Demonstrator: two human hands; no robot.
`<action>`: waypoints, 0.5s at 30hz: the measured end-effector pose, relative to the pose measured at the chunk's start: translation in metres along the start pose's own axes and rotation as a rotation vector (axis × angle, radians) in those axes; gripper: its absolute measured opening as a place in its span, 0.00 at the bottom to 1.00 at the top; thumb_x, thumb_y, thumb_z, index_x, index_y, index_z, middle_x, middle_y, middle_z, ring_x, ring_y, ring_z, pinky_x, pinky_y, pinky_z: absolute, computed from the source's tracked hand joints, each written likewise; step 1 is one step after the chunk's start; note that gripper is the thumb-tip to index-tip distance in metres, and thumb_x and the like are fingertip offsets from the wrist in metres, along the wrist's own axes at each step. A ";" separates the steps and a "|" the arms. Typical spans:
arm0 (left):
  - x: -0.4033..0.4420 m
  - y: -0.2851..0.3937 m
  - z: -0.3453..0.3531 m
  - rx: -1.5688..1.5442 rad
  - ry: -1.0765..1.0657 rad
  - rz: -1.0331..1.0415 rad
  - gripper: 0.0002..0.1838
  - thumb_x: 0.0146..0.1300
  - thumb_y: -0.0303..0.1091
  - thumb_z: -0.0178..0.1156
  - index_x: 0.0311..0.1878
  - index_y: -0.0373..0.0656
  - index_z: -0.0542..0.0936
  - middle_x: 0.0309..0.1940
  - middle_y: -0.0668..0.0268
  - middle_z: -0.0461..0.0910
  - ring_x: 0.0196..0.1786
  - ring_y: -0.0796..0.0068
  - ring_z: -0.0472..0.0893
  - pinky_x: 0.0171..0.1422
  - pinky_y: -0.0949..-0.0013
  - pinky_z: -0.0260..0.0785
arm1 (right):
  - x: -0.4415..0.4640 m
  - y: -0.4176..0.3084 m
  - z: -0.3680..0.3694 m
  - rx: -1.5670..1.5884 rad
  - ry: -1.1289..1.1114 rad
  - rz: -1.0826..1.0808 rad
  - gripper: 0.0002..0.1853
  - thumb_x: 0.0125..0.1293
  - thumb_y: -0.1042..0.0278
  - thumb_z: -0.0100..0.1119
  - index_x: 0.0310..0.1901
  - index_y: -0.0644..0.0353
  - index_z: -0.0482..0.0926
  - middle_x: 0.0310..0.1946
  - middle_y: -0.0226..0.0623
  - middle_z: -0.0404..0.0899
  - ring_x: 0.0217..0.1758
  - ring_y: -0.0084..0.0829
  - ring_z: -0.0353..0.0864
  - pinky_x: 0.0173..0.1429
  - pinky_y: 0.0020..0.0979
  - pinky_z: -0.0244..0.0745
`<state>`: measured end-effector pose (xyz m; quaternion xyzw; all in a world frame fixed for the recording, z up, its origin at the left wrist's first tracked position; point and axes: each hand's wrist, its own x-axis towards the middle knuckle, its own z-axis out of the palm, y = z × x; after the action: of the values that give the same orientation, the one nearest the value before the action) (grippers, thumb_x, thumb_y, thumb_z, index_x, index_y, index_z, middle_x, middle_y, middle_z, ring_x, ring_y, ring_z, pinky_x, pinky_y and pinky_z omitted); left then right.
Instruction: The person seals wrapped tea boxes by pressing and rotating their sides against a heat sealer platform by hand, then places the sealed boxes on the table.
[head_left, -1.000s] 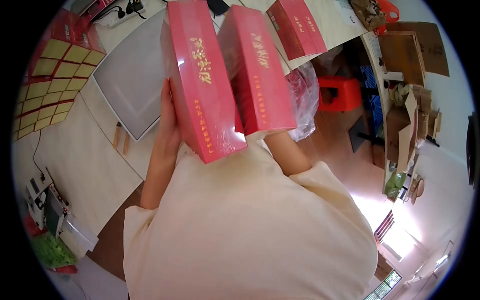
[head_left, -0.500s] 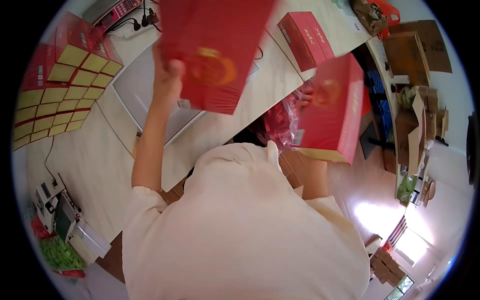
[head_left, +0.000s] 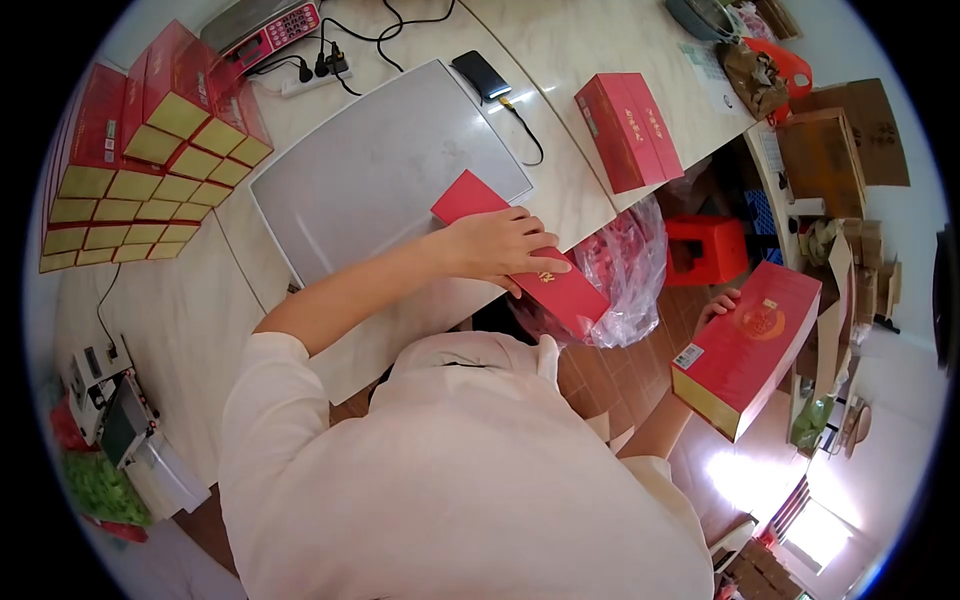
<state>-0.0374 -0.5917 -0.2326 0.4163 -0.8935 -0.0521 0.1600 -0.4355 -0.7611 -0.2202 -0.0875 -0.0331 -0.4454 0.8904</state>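
Observation:
My left hand (head_left: 505, 245) reaches across the front corner of a grey flat metal plate (head_left: 370, 170) and is closed over a long red box (head_left: 575, 298). The box lies aslant, its far end above the plate and its near end beside a clear plastic bag (head_left: 635, 265) with red contents. Out to the right, my right hand (head_left: 717, 305) grips a second red box (head_left: 760, 330) from its left side. That box has a gold emblem, a white label and a pale gold end; most of the hand is hidden behind it.
Stacked red boxes with gold ends (head_left: 150, 190) stand at the left. Another red box (head_left: 628, 132) rests on the right table near its edge. A phone (head_left: 481, 76) and cables lie at the back. A red stool (head_left: 705, 250) stands beyond the bag.
My left hand has brought its box down from close to the camera, toward the plate's corner and the bag. My right hand has carried its box farther right and lower.

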 end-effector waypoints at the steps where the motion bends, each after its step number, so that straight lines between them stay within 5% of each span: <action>1: 0.001 0.000 0.001 0.025 -0.037 -0.004 0.39 0.48 0.56 0.67 0.64 0.60 0.67 0.57 0.69 0.69 0.56 0.66 0.72 0.63 0.62 0.63 | 0.000 0.002 0.001 0.014 0.030 0.011 0.22 0.67 0.65 0.49 0.59 0.66 0.62 0.53 0.46 0.67 0.53 0.39 0.69 0.58 0.37 0.67; 15: -0.014 -0.030 -0.016 -0.109 -0.030 -0.122 0.37 0.50 0.56 0.66 0.62 0.55 0.70 0.56 0.69 0.72 0.57 0.64 0.71 0.64 0.61 0.62 | 0.010 -0.005 -0.032 0.100 0.001 0.145 0.23 0.68 0.63 0.53 0.60 0.65 0.63 0.52 0.43 0.69 0.54 0.38 0.71 0.61 0.35 0.68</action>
<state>-0.0022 -0.6001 -0.2277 0.4599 -0.8645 -0.1166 0.1657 -0.4339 -0.7778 -0.2501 -0.0450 -0.0485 -0.3775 0.9236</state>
